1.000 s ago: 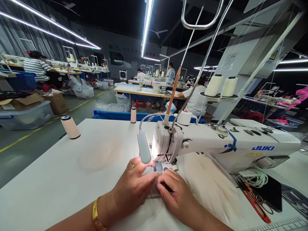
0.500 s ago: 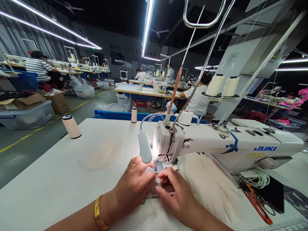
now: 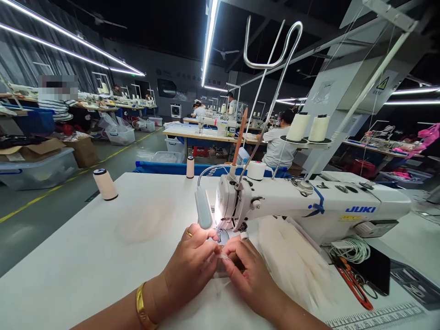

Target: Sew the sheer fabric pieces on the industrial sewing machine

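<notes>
My left hand [image 3: 192,263], with a gold ring and bracelet, is closed in a pinch just in front of the needle area of a white JUKI sewing machine [image 3: 275,198]. Opposite it, my right hand [image 3: 252,275] pinches too, thumb against fingers. Between the fingertips runs a thin, whitish sheer fabric [image 3: 224,257], mostly hidden by both hands. A small grey lamp [image 3: 204,210] lights the presser foot [image 3: 220,236] from above. More pale sheer fabric [image 3: 292,261] lies heaped right of my right hand, under the machine arm.
A faint sheer piece [image 3: 146,224] lies on the white table [image 3: 85,256]. Two peach thread cones [image 3: 105,184] stand toward its far side. At right are orange-handled scissors [image 3: 355,286], coiled white cable [image 3: 354,251], a dark phone-like slab [image 3: 376,270] and a clear ruler [image 3: 381,316]. Other people sit at machines beyond.
The view has shifted slightly, moving the machine left in the picture. My fingertips have come closer together, and my right thumb has closed up toward its fingers on the fabric.
</notes>
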A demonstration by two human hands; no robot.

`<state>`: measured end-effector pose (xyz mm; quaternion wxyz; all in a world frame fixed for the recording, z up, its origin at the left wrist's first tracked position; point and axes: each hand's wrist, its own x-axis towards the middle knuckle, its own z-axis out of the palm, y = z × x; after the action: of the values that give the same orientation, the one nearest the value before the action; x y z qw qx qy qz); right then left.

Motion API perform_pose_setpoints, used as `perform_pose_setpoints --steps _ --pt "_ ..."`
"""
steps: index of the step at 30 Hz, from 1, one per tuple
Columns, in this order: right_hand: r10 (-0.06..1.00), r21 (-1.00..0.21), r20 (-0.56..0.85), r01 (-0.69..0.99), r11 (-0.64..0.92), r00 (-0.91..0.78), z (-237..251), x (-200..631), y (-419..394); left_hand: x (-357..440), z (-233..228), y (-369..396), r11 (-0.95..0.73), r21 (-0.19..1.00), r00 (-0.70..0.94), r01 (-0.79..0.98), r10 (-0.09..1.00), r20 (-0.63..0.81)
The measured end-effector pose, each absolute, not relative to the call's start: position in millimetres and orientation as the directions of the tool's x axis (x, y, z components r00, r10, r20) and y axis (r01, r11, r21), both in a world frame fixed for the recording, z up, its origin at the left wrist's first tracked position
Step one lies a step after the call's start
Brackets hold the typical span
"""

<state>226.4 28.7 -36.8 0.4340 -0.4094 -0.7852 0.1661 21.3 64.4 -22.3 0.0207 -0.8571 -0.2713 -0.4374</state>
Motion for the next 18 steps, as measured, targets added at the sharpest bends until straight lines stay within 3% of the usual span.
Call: perform_pose_setpoints --steps 3,5,7,9,11,14,18 --pt "0.782 -0.650 0.526 0.436 0.623 -0.333 -14 234 12 22 -3 46 -0.841 0.308 0.490 0.444 0.516 0.703" --pt "0.824 -0.732 0.417 0.397 0.554 -0.383 7 244 -7 22 15 26 -0.816 0.423 0.542 0.394 0.578 0.610" --pt "0.885 -0.865 0.174 0.363 0.347 -0.431 29 257 -25 22 32 6 -0.773 0.553 0.610 0.312 0.609 0.507" --pt "0.855 -0.952 -0.064 0.290 0.102 -0.514 43 267 -34 23 41 -7 -0.696 0.676 0.688 0.241 0.614 0.387" --pt "0.815 -0.966 -0.202 0.250 -0.073 -0.544 45 270 -29 26 36 -9 -0.591 0.756 0.701 0.281 0.665 0.259" --pt "0.848 -0.925 -0.255 0.374 -0.073 -0.465 29 258 0 32 10 11 -0.482 0.725 0.579 0.492 0.803 0.141" --pt "0.916 -0.777 -0.164 0.620 0.109 -0.366 4 233 44 32 -26 44 -0.526 0.489 0.468 0.696 0.848 0.248"
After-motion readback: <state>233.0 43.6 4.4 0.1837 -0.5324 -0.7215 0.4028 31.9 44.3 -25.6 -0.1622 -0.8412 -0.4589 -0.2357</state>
